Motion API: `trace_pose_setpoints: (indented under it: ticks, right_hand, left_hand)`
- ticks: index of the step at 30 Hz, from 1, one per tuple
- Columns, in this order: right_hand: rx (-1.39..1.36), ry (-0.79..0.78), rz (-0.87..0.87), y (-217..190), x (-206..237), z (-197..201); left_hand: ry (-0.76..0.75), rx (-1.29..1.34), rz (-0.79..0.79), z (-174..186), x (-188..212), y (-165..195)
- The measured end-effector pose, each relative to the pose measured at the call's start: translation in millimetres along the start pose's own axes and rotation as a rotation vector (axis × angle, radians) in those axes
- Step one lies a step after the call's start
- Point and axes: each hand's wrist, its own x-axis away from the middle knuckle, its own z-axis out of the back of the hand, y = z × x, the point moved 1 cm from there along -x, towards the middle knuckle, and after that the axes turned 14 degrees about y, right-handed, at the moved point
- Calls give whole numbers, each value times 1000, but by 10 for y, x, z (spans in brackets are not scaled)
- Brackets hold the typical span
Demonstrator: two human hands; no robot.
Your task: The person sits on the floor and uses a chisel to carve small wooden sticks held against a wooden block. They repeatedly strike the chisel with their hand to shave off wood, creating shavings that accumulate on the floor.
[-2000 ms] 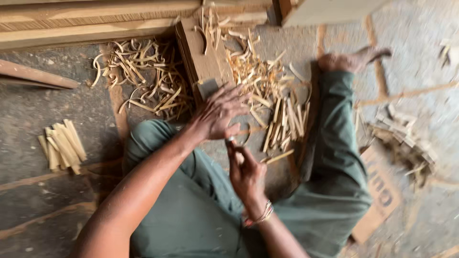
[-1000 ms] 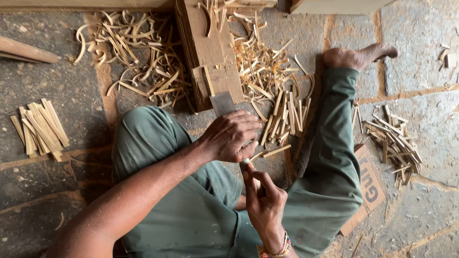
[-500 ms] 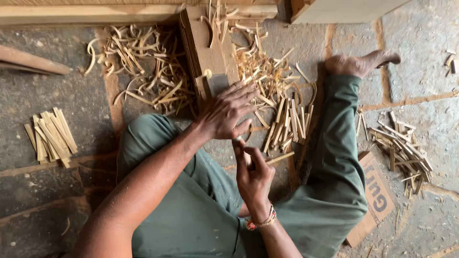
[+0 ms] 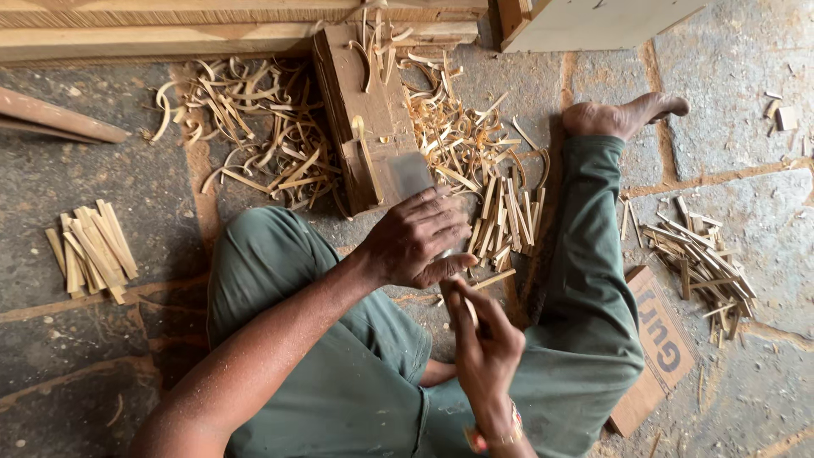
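Sitting on the floor (image 4: 102,356), the person is pressing the left hand (image 4: 415,242) on a blade (image 4: 409,174) fixed to the block (image 4: 360,119), steadying it. The right hand (image 4: 483,339), fingers closed, is pinching a stick (image 4: 466,307) just below.

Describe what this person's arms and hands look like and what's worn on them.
Both forearms are bare, with no sleeves in view and no gloves on either hand. The right hand has a bracelet of orange and gold-coloured bands at the wrist. The left hand shows nothing worn at its wrist.

Rough wooden block (image 4: 365,110), pale curled wood shavings (image 4: 254,127) (matt), gritty stone floor (image 4: 729,102).
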Motion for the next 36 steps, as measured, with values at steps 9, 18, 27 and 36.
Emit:
trace_pose_setpoints:
  ticks: [9,18,27,36]
  right_hand:
    - [110,-125,11,-177,152,229]
    - [240,-126,12,-169,147,48]
    - [174,-100,80,66,122,-205]
    - [220,-92,54,154,-106,-635]
  left_hand:
    - [-68,134,133,-56,174,131]
    - [-177,63,193,-87,252,-65]
    - [-262,-42,133,-206,384,-421]
    - [-303,-177,86,-289,217,-1067]
